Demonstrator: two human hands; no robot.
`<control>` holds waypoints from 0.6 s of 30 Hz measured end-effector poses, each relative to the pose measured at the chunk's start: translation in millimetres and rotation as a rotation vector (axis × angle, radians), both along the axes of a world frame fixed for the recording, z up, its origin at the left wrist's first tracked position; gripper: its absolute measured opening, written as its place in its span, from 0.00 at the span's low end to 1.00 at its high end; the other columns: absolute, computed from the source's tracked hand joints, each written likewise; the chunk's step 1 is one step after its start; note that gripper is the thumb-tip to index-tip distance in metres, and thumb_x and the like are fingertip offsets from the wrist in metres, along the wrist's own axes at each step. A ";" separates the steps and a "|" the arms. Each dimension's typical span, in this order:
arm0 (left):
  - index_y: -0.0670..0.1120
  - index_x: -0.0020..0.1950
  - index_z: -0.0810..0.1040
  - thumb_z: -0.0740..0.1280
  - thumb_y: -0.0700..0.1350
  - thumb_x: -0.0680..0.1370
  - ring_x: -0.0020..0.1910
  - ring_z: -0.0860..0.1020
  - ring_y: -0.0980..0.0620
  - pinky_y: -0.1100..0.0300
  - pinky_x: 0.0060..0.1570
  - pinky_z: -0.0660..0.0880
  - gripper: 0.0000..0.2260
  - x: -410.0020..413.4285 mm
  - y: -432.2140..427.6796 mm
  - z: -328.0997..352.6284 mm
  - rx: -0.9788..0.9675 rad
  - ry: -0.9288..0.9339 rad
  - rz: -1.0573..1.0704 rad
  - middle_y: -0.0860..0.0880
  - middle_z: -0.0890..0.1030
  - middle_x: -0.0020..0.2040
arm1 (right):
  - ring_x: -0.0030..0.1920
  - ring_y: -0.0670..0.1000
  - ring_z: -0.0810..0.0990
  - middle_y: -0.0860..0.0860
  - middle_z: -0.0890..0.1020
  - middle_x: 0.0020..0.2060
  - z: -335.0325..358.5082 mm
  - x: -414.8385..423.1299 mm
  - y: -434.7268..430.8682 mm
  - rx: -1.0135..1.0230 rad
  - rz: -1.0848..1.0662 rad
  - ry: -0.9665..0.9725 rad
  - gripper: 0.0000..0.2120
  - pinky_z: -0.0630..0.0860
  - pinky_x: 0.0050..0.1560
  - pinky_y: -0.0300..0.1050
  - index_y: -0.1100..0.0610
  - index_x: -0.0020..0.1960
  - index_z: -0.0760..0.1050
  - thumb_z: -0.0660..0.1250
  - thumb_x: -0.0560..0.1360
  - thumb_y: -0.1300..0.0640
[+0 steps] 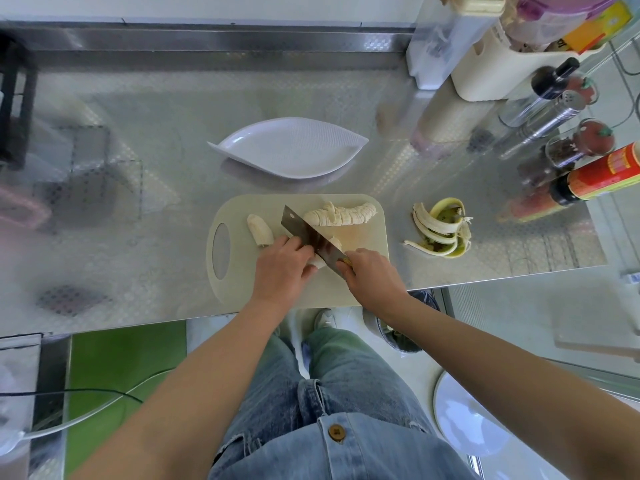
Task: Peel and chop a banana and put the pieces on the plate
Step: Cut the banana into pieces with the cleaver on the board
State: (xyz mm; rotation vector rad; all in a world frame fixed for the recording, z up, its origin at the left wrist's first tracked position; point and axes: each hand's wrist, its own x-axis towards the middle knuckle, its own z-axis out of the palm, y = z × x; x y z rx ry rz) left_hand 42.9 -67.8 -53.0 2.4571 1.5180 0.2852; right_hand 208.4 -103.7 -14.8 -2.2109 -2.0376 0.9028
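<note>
A cream cutting board [235, 278] lies at the counter's front edge. On it my left hand [282, 268] holds down a peeled banana piece [333, 244], its fingers curled over it. My right hand [372, 271] grips the handle of a cleaver [313, 239], whose blade rests across that piece beside my left fingers. A row of cut slices [341, 214] lies along the board's far edge. A short banana end [259, 230] sits to the left. Behind the board stands a white leaf-shaped plate [291, 147] with nothing on it.
The banana peel [441, 228] lies on the steel counter right of the board. Bottles, spice jars and a red-labelled sauce bottle [595, 174] crowd the right side. A cream container [498, 71] stands at back right. A black rack [15, 98] is at far left.
</note>
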 end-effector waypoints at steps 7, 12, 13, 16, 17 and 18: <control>0.47 0.41 0.80 0.79 0.47 0.64 0.38 0.76 0.48 0.60 0.32 0.66 0.11 -1.6 0.4 -3.5 -0.006 -0.043 0.005 0.50 0.78 0.37 | 0.33 0.55 0.72 0.55 0.75 0.32 -5.6 2.6 2.1 0.024 -0.159 0.152 0.15 0.69 0.35 0.49 0.59 0.37 0.71 0.61 0.79 0.53; 0.47 0.41 0.78 0.79 0.49 0.63 0.40 0.76 0.48 0.57 0.33 0.71 0.14 -6.2 -0.8 -3.8 -0.018 -0.054 0.010 0.49 0.79 0.40 | 0.32 0.52 0.70 0.53 0.75 0.32 7.4 7.8 3.3 0.047 -0.085 0.146 0.14 0.63 0.32 0.43 0.58 0.37 0.71 0.60 0.80 0.54; 0.46 0.41 0.79 0.79 0.48 0.63 0.39 0.76 0.47 0.56 0.33 0.71 0.13 -6.2 -0.7 -3.4 -0.012 -0.046 0.010 0.49 0.78 0.39 | 0.32 0.52 0.70 0.53 0.74 0.32 8.9 7.9 3.2 0.042 -0.058 0.137 0.13 0.62 0.31 0.42 0.57 0.38 0.70 0.60 0.80 0.54; 0.45 0.39 0.80 0.79 0.45 0.63 0.39 0.76 0.47 0.57 0.31 0.70 0.11 -5.5 -0.4 -2.6 -0.001 -0.027 0.009 0.49 0.79 0.37 | 0.32 0.52 0.70 0.53 0.74 0.33 9.0 7.0 2.7 0.024 -0.016 0.088 0.13 0.60 0.30 0.40 0.57 0.38 0.69 0.59 0.80 0.53; 0.45 0.39 0.80 0.79 0.45 0.63 0.39 0.76 0.47 0.57 0.31 0.69 0.11 -5.2 -0.3 -2.7 0.000 -0.024 0.006 0.48 0.79 0.37 | 0.32 0.51 0.69 0.52 0.73 0.33 8.6 6.9 2.6 0.020 -0.014 0.085 0.13 0.60 0.29 0.39 0.57 0.38 0.69 0.59 0.81 0.53; 0.45 0.39 0.80 0.79 0.45 0.63 0.39 0.76 0.47 0.57 0.31 0.69 0.10 -5.1 -0.1 -2.9 0.000 -0.021 0.003 0.48 0.79 0.37 | 0.32 0.51 0.69 0.52 0.73 0.33 8.4 6.7 2.7 0.016 -0.014 0.085 0.13 0.60 0.29 0.38 0.56 0.38 0.69 0.59 0.81 0.53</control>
